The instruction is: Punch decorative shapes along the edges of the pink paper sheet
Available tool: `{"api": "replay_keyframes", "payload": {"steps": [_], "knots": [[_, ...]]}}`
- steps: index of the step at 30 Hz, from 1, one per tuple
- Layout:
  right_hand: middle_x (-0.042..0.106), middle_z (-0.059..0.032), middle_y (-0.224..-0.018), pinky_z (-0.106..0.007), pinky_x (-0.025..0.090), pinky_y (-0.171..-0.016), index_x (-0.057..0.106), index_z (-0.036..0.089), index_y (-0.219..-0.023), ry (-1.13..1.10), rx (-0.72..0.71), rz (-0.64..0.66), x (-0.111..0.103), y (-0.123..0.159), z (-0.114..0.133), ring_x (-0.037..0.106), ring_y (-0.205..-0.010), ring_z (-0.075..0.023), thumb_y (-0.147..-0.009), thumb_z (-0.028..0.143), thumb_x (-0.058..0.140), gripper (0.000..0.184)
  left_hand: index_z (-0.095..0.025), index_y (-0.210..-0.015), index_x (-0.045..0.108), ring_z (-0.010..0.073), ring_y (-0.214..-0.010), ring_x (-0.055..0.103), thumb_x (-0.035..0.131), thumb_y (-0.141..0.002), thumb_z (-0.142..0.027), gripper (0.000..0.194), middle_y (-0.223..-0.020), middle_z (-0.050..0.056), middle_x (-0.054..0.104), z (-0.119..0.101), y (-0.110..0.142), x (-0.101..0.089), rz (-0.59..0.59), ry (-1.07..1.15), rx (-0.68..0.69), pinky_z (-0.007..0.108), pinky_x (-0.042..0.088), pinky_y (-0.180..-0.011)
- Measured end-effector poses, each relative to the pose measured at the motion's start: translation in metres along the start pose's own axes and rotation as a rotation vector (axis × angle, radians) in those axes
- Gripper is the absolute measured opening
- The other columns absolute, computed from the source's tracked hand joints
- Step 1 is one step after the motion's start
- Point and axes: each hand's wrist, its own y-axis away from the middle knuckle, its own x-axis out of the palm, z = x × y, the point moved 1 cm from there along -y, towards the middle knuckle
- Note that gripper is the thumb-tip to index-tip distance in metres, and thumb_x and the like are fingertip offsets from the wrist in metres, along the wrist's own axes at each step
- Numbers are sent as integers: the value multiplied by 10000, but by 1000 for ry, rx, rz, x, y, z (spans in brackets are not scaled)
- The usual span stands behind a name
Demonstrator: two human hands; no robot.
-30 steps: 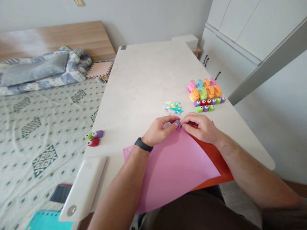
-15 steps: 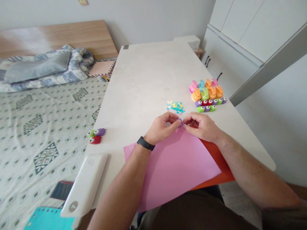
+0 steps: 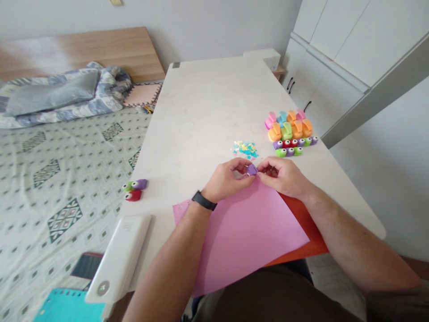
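Observation:
My left hand (image 3: 229, 179), with a black band on its wrist, is closed around a small purple craft punch (image 3: 252, 169). The punch sits at the far corner of a pink sheet of paper (image 3: 248, 228), and its slotted side faces up. My right hand (image 3: 283, 176) pinches the paper's corner close against the punch; its fingertips partly hide that corner. Beneath the pink sheet an orange sheet (image 3: 301, 223) shows along the right side. Just beyond my hands lies a pile of small blue, yellow and pink paper cutouts (image 3: 246, 149).
Larger coloured punches (image 3: 290, 126) and rows of small punches (image 3: 291, 147) stand at the right on the white table (image 3: 201, 107). Three small punches (image 3: 135, 190) sit at the left edge, near a long white device (image 3: 122, 255). A bed (image 3: 83, 179) adjoins on the left.
The purple punch has turned in my left fingers, showing more of its slotted body. My left thumb has shifted lower. Both hands stay at the paper's far corner.

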Motion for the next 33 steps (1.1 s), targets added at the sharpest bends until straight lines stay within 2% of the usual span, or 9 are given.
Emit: {"api": "replay_keyframes", "payload": {"steps": [9, 16, 33], "knots": [[703, -22, -774, -309, 490, -611, 732, 219, -846, 116, -30, -20, 0, -1, -1, 609, -658, -166, -836, 223, 689, 44, -199, -1105, 725, 169, -872, 695, 757, -822, -359, 327, -934, 31, 751, 1, -1, 2, -55, -84, -10, 298, 552, -835], [654, -1, -702, -294, 452, -577, 691, 209, -772, 170, -23, -29, 0, -1, 0, 578, -612, -145, -835, 194, 680, 66, -205, -1084, 723, 164, -863, 706, 779, -806, -365, 327, -929, 20, 761, 3, -1, 4, -95, -111, -26, 296, 557, -832], [594, 28, -648, -272, 408, -542, 600, 213, -725, 165, -28, -14, 2, 0, 0, 537, -582, -122, -804, 172, 662, 109, -209, -1062, 757, 144, -839, 720, 781, -790, -278, 281, -925, 1, 781, 2, -1, 8, -132, -148, 39, 270, 569, -831]]}}
